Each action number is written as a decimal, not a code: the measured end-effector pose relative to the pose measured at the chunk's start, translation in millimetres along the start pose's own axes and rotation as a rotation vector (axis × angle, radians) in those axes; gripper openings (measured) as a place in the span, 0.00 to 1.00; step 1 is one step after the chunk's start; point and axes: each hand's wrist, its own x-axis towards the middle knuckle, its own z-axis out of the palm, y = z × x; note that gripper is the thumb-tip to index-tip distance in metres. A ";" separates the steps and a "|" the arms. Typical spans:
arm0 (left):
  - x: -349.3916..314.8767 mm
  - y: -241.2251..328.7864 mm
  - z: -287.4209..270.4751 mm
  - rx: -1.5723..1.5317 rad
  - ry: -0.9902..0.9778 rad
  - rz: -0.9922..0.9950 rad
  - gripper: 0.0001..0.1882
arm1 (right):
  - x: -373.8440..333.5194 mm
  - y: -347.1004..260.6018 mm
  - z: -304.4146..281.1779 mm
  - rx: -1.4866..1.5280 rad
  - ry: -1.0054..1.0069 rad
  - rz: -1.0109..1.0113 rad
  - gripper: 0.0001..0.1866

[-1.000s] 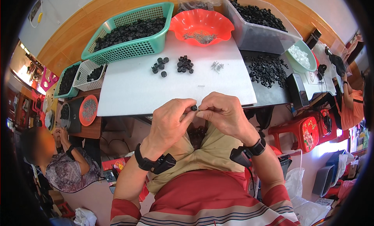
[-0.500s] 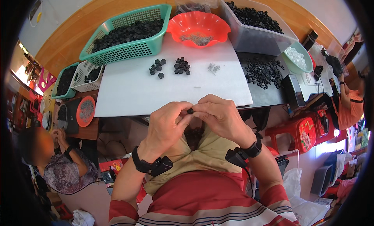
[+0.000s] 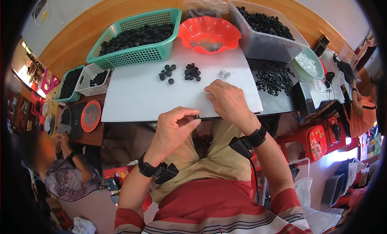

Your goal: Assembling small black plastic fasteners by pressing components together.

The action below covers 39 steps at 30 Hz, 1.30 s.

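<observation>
My left hand is closed just in front of the table's near edge, pinching a small black plastic part between thumb and fingertips. My right hand reaches over the white table sheet, its fingertips bent together at the surface. Whatever those fingertips may hold is hidden. Beyond the hands lie three small groups: round black caps at left, smaller black pieces in the middle, and thin pale pins at right, closest to my right hand.
Along the back stand a green basket of black parts, a red scalloped bowl of pins and a clear bin. Loose black parts cover the dark surface at right. One person sits left, another right.
My hands have come apart. The right hand has moved forward onto the white sheet, over where a single pin lay. My left hand stays near the edge with the black part.
</observation>
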 end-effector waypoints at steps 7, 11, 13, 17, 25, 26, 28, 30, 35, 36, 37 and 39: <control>0.7 -8.2 -7.8 -0.324 -0.007 -0.113 0.10 | 7.1 2.0 -2.1 -0.069 -0.081 0.032 0.06; 2.7 -11.7 -11.9 -0.472 0.002 -0.106 0.10 | 7.6 10.0 -2.7 -0.107 0.000 0.061 0.05; 3.6 -12.4 -12.9 -0.550 0.010 -0.130 0.11 | 6.4 10.2 -4.7 -0.127 -0.009 0.084 0.05; 5.4 -10.6 -15.8 -0.717 0.033 -0.233 0.12 | 0.9 3.6 -7.3 0.045 0.068 0.042 0.05; 3.9 -12.1 -16.4 -0.887 0.019 -0.277 0.13 | -20.9 -36.0 -7.9 0.713 0.075 0.021 0.12; 3.6 -12.0 -15.8 -0.904 0.019 -0.280 0.13 | -22.1 -38.0 -7.1 0.714 0.077 0.021 0.12; 2.9 -12.9 -15.9 -0.919 0.013 -0.278 0.13 | -23.6 -41.1 -5.3 0.742 0.086 -0.031 0.13; 2.6 -11.5 -16.0 -0.934 0.008 -0.276 0.12 | -24.8 -42.2 -3.4 0.734 0.101 -0.038 0.13; 0.7 -7.6 -13.3 -1.033 -0.018 -0.332 0.12 | -27.5 -42.5 2.7 0.733 0.142 -0.043 0.13; 0.2 -7.1 -12.2 -1.032 -0.019 -0.332 0.12 | -27.6 -43.0 3.0 0.717 0.159 -0.054 0.13; -0.2 -6.5 -11.0 -1.034 -0.015 -0.341 0.12 | -27.9 -43.2 3.2 0.702 0.176 -0.065 0.13; -0.5 -5.4 -10.1 -1.035 -0.012 -0.351 0.12 | -29.0 -43.4 3.6 0.690 0.182 -0.068 0.12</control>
